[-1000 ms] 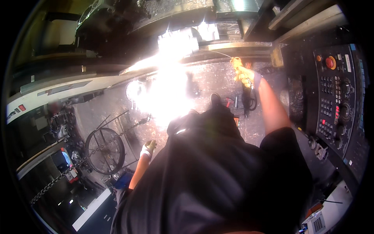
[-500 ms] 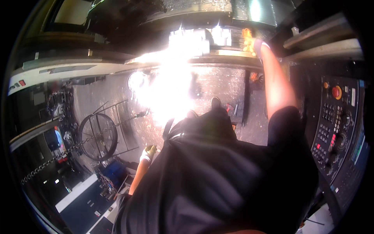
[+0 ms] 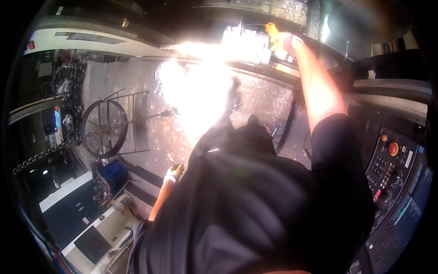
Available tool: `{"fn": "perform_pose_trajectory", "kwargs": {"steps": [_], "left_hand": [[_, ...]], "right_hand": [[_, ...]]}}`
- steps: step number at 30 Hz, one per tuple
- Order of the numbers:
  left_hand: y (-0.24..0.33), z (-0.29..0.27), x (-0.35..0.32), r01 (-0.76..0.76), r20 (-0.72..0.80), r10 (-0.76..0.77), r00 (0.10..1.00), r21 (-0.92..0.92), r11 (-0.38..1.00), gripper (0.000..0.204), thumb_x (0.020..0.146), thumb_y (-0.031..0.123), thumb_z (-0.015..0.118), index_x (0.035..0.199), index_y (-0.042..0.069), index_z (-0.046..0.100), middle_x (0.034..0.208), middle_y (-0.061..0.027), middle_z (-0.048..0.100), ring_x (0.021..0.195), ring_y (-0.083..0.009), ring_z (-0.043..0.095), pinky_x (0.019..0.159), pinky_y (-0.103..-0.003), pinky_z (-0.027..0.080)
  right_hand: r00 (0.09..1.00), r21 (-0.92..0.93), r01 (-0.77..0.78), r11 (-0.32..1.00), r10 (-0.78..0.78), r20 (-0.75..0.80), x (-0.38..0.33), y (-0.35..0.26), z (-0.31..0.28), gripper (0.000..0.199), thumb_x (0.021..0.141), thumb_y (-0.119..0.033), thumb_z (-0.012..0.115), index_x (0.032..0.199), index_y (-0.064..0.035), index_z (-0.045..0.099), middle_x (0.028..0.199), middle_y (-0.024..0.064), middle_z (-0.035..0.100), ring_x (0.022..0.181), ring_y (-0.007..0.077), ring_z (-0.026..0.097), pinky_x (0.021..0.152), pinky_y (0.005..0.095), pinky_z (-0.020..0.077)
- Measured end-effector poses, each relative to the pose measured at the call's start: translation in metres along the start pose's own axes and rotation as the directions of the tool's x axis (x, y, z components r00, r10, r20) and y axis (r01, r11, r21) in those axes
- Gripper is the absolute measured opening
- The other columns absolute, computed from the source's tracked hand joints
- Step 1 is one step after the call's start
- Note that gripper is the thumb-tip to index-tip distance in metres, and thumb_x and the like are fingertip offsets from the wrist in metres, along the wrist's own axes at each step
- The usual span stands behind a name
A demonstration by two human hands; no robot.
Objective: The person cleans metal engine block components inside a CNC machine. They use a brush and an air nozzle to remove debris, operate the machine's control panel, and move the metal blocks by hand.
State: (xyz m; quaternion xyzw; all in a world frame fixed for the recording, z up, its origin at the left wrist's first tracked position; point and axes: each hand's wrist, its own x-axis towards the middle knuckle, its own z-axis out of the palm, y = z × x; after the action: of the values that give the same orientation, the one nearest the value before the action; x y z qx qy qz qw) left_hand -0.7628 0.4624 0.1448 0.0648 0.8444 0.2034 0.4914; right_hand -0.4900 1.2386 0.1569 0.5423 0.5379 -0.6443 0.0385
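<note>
The gloved right hand (image 3: 276, 39) is held far, fingers bent, just right of a glare-washed metal cylinder (image 3: 248, 48); the left hand (image 3: 173, 174) is held near, loosely curled. Whether anything is gripped cannot be told. Farther left, a round frame (image 3: 104, 117) is crossed by a chain (image 3: 70, 144).

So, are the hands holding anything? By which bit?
The right hand seems to hold a small orange tool by its body, but blur hides exactly where the grip sits. The left hand shows nothing held.

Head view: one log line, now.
left hand: gloved, low beside body | right hand: gloved, near bright metal part, grip unclear | floor: partly glare-hidden
</note>
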Motion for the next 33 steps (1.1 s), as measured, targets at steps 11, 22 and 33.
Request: {"fn": "perform_pose_trajectory", "kwargs": {"steps": [11, 22, 33], "left_hand": [[0.029, -0.013, 0.094, -0.005, 0.030, 0.001, 1.000, 0.150, 0.989, 0.056, 0.093, 0.044, 0.066, 0.125, -0.002, 0.061, 0.116, -0.0144, 0.069, 0.103, -0.0242, 0.064, 0.093, -0.036, 0.047], [0.136, 0.017, 0.198, 0.119, 0.115, -0.090, 0.989, -0.279, 0.953, 0.044, 0.094, 0.037, 0.062, 0.125, 0.005, 0.062, 0.111, -0.0096, 0.069, 0.103, -0.0200, 0.062, 0.092, -0.036, 0.044], [0.087, 0.082, 0.253, 0.483, 0.196, -0.442, 0.875, -0.303, 0.822, 0.042, 0.097, 0.032, 0.060, 0.123, -0.001, 0.062, 0.116, -0.0123, 0.067, 0.108, -0.0219, 0.063, 0.094, -0.033, 0.048]], "right_hand": [[0.989, 0.259, 0.129, 0.957, -0.105, -0.104, -0.080, 0.034, 0.058, 0.040, 0.092, -0.042, 0.063, 0.107, -0.0051, 0.064, 0.088, 0.0055, 0.070, 0.047, 0.0077, 0.047, 0.037, 0.0227, 0.0355], [0.879, 0.046, 0.123, 0.991, -0.088, -0.469, -0.129, 0.105, 0.109, 0.028, 0.100, -0.026, 0.055, 0.112, -0.0015, 0.063, 0.103, 0.0152, 0.073, 0.043, 0.0066, 0.046, 0.037, 0.0213, 0.0366], [0.813, -0.170, 0.016, 0.985, -0.112, -0.572, -0.017, 0.096, 0.122, 0.033, 0.105, -0.026, 0.047, 0.117, 0.0022, 0.059, 0.080, 0.0089, 0.064, 0.041, 0.0065, 0.041, 0.041, 0.0215, 0.0337]]}}
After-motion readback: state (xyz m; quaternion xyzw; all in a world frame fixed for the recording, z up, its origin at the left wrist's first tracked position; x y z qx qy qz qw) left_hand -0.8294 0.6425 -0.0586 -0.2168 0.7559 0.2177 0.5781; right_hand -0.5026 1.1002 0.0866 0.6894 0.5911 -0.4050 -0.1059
